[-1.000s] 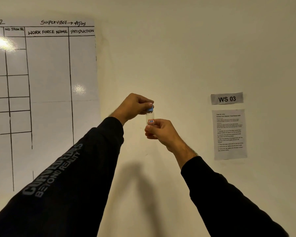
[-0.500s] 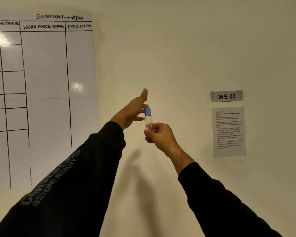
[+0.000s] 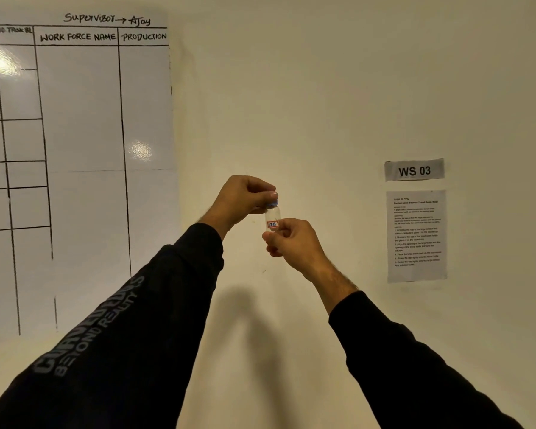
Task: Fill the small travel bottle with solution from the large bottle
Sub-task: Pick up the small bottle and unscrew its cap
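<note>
Small bottle held up before the wall

The right hand (image 3: 294, 243) pinches the upright small bottle (image 3: 272, 217) low down; the left hand (image 3: 242, 199) curls its fingers around the blue cap (image 3: 273, 203).

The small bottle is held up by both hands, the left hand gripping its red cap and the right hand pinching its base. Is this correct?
Not quite: the head view shows the cap is blue. The left hand grips it, and the right hand pinches the base of the small bottle.

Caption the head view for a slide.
Right hand holds small travel bottle upright; left hand grips its blue cap.
</note>
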